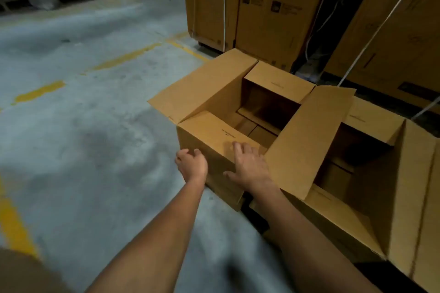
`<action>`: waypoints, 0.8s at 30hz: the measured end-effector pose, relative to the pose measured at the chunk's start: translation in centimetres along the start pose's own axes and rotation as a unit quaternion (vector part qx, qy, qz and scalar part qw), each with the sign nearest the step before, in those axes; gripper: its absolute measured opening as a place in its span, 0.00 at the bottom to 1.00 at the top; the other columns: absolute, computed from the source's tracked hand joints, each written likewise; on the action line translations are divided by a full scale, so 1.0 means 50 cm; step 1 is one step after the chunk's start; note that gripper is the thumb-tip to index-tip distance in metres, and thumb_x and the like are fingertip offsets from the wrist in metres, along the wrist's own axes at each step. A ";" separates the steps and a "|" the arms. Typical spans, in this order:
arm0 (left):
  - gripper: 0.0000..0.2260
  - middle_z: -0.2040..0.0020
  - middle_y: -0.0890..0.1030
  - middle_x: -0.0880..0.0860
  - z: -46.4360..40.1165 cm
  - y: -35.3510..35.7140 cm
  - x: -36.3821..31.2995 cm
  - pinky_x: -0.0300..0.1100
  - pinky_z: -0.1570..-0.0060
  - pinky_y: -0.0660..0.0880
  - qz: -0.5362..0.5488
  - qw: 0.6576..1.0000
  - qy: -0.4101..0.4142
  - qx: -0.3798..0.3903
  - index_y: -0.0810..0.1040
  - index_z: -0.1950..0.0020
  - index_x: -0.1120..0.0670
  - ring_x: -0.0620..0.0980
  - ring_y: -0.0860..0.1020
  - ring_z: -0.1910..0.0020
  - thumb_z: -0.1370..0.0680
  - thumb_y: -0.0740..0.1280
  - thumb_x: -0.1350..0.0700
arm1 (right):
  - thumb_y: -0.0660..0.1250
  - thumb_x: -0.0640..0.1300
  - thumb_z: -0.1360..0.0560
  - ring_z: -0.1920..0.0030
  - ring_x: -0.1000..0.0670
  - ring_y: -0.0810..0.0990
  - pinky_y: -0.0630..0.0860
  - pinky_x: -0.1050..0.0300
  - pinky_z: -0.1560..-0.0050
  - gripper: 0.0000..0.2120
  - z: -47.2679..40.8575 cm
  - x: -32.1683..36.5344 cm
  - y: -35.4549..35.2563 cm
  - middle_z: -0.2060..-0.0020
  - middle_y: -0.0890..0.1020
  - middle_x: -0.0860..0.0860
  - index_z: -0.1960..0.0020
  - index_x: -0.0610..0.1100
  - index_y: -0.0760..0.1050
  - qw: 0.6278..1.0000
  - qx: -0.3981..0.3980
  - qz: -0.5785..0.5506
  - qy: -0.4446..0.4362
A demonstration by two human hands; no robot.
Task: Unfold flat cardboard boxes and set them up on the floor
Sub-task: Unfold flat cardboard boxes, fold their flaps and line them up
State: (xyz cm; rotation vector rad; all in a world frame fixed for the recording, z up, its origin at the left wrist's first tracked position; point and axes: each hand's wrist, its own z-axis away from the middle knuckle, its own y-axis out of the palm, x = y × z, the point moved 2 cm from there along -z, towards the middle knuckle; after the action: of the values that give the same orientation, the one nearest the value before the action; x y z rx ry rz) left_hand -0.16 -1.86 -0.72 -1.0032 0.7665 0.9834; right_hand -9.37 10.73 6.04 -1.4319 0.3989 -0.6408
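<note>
An opened brown cardboard box (207, 93) stands upright on the concrete floor, its four top flaps spread out and its folded bottom visible inside. My left hand (191, 164) rests against the box's near wall by the left corner, fingers loosely bent. My right hand (248, 166) lies flat with spread fingers on the near top flap and upper edge of that wall. A second opened box (371, 200) stands right beside it, touching, with its flaps up too.
Tall strapped stacks of flat cartons (262, 7) rise behind the boxes, and another (392, 38) at the right. White straps (381, 24) run down them. Grey floor with yellow lines (38, 93) stretches to the left. Pallets sit far back.
</note>
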 end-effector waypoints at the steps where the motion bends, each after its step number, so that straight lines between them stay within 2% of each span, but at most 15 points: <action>1: 0.19 0.26 0.70 0.58 -0.007 0.009 0.019 0.57 0.32 0.74 0.020 0.999 -0.045 0.011 0.69 0.26 0.56 0.63 0.74 0.32 0.15 0.64 0.49 | 0.77 0.62 0.28 0.28 0.38 0.71 0.72 0.40 0.29 0.46 -0.012 -0.003 0.004 0.25 0.69 0.42 0.21 0.50 0.55 1.000 0.012 0.000 0.006; 4: 0.27 0.24 0.71 0.60 -0.010 0.045 0.076 0.61 0.29 0.71 0.072 0.981 -0.165 0.066 0.62 0.21 0.56 0.65 0.73 0.29 0.15 0.61 0.42 | 0.76 0.64 0.28 0.27 0.36 0.70 0.73 0.39 0.30 0.48 -0.037 -0.017 0.012 0.25 0.68 0.41 0.20 0.52 0.52 0.999 0.025 0.020 0.024; 7: 0.30 0.22 0.69 0.59 0.008 0.083 0.120 0.61 0.26 0.66 0.142 0.953 -0.229 0.137 0.57 0.17 0.52 0.63 0.70 0.26 0.14 0.55 0.37 | 0.71 0.65 0.24 0.31 0.37 0.74 0.73 0.38 0.31 0.42 -0.043 -0.018 0.026 0.28 0.71 0.41 0.20 0.54 0.53 0.997 0.051 0.053 0.004; 10: 0.34 0.21 0.69 0.57 0.016 0.114 0.158 0.62 0.24 0.61 0.194 0.930 -0.251 0.187 0.55 0.16 0.50 0.61 0.66 0.22 0.16 0.51 0.31 | 0.65 0.64 0.20 0.37 0.40 0.79 0.75 0.39 0.35 0.39 -0.042 -0.020 0.031 0.32 0.75 0.43 0.18 0.53 0.51 0.995 0.055 0.074 -0.023; 12: 0.38 0.21 0.70 0.56 0.017 0.130 0.180 0.62 0.24 0.59 0.220 0.917 -0.255 0.216 0.57 0.15 0.47 0.59 0.66 0.21 0.19 0.50 0.26 | 0.63 0.62 0.18 0.44 0.42 0.81 0.78 0.42 0.41 0.37 -0.038 -0.019 0.036 0.38 0.78 0.44 0.17 0.53 0.50 0.995 0.056 0.073 -0.031; 15: 0.39 0.20 0.70 0.54 0.007 0.139 0.194 0.60 0.22 0.56 0.251 0.903 -0.265 0.227 0.60 0.16 0.45 0.58 0.64 0.19 0.20 0.46 0.24 | 0.61 0.61 0.16 0.55 0.45 0.80 0.81 0.45 0.49 0.31 -0.030 -0.020 0.034 0.50 0.79 0.47 0.18 0.53 0.55 0.995 0.057 0.068 -0.041; 17: 0.38 0.20 0.70 0.53 -0.002 0.136 0.194 0.57 0.20 0.57 0.261 0.900 -0.273 0.218 0.62 0.16 0.45 0.57 0.64 0.19 0.20 0.45 0.25 | 0.60 0.59 0.16 0.57 0.46 0.80 0.81 0.46 0.51 0.28 -0.024 -0.020 0.029 0.55 0.78 0.48 0.20 0.52 0.58 0.995 0.058 0.066 -0.045; 18: 0.38 0.20 0.70 0.53 -0.009 0.137 0.194 0.55 0.22 0.61 0.265 0.898 -0.278 0.215 0.63 0.16 0.46 0.56 0.67 0.21 0.20 0.47 0.25 | 0.60 0.58 0.15 0.57 0.46 0.80 0.81 0.46 0.51 0.27 -0.023 -0.019 0.025 0.55 0.78 0.48 0.20 0.52 0.59 0.995 0.062 0.066 -0.045; 19: 0.40 0.23 0.74 0.54 -0.014 0.136 0.193 0.52 0.27 0.69 0.273 0.894 -0.284 0.212 0.65 0.17 0.47 0.56 0.74 0.27 0.20 0.49 0.24 | 0.60 0.58 0.15 0.57 0.46 0.80 0.81 0.45 0.51 0.26 -0.021 -0.019 0.022 0.55 0.78 0.48 0.20 0.52 0.60 0.995 0.066 0.068 -0.045; 20: 0.41 0.28 0.80 0.54 -0.021 0.136 0.192 0.47 0.40 0.75 0.277 0.893 -0.290 0.205 0.68 0.18 0.50 0.54 0.82 0.42 0.21 0.51 0.23 | 0.59 0.58 0.15 0.56 0.45 0.80 0.81 0.45 0.50 0.25 -0.019 -0.019 0.019 0.55 0.79 0.48 0.20 0.52 0.61 0.994 0.071 0.068 -0.047; 21: 0.44 0.40 0.86 0.51 -0.032 0.136 0.198 0.43 0.53 0.74 0.274 0.896 -0.290 0.194 0.70 0.20 0.52 0.51 0.81 0.59 0.23 0.53 0.22 | 0.59 0.58 0.15 0.56 0.45 0.80 0.80 0.45 0.49 0.25 -0.017 -0.020 0.015 0.54 0.79 0.47 0.20 0.53 0.61 0.994 0.074 0.066 -0.049; 22: 0.45 0.56 0.87 0.49 -0.041 0.134 0.200 0.41 0.61 0.71 0.263 0.902 -0.289 0.183 0.73 0.21 0.53 0.49 0.75 0.69 0.25 0.56 0.21 | 0.59 0.57 0.15 0.55 0.45 0.81 0.81 0.44 0.49 0.25 -0.015 -0.022 0.012 0.54 0.80 0.47 0.20 0.53 0.61 0.994 0.075 0.065 -0.051; 23: 0.46 0.64 0.82 0.52 -0.050 0.133 0.204 0.41 0.62 0.71 0.260 0.902 -0.293 0.182 0.74 0.23 0.53 0.49 0.72 0.71 0.27 0.58 0.20 | 0.59 0.57 0.15 0.54 0.45 0.81 0.81 0.44 0.49 0.25 -0.011 -0.025 0.009 0.53 0.80 0.47 0.20 0.53 0.61 0.994 0.071 0.064 -0.053; 24: 0.46 0.65 0.79 0.54 -0.055 0.132 0.205 0.43 0.62 0.73 0.263 0.900 -0.291 0.191 0.75 0.24 0.53 0.50 0.74 0.69 0.28 0.59 0.19 | 0.59 0.56 0.15 0.54 0.44 0.81 0.81 0.44 0.48 0.25 -0.007 -0.028 0.003 0.53 0.81 0.47 0.20 0.53 0.61 0.994 0.069 0.062 -0.056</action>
State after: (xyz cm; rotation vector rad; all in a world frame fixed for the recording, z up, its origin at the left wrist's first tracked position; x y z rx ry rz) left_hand -2.61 0.06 -12.84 -0.1179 0.6887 1.4401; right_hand -10.63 11.31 5.66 -1.2934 0.3460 -0.4758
